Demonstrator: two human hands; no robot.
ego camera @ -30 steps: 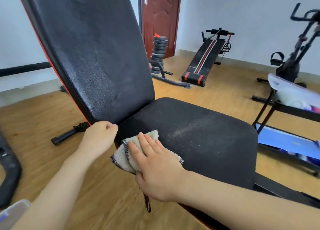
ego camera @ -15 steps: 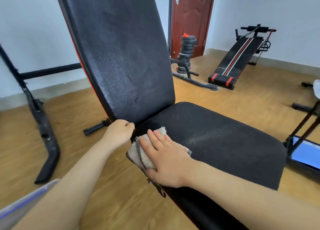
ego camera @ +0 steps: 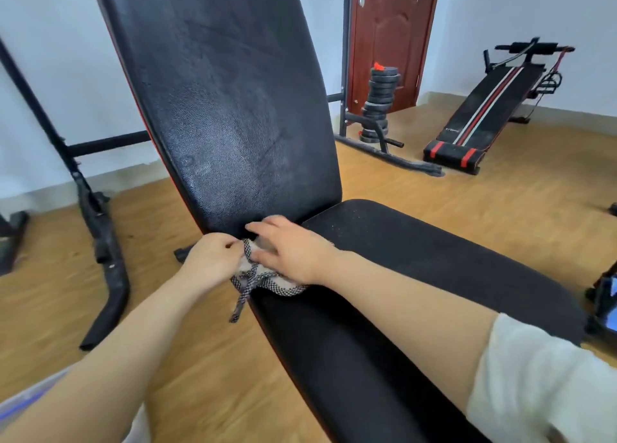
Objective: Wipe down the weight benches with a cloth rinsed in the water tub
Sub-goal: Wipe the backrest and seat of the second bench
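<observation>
Checkered cloth (ego camera: 264,281), under right fingers (ego camera: 263,226) — left (ego camera: 210,259) perhaps pinching

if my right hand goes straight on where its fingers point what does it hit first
The lower edge of the backrest pad: the right hand, pressing the cloth, points up-left, fingertips seemingly almost touching it; depth is unclear.

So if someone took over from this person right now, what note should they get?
Right hand: flat, pressing the cloth onto the seat corner by the backrest.
Left hand: curled at the backrest's lower edge; what it grips is unclear.
Done: hard to tell; pale specks show on the seat.
To do: rest of seat, backrest, then the sit-up bench. Tub not clearly in view.
</observation>
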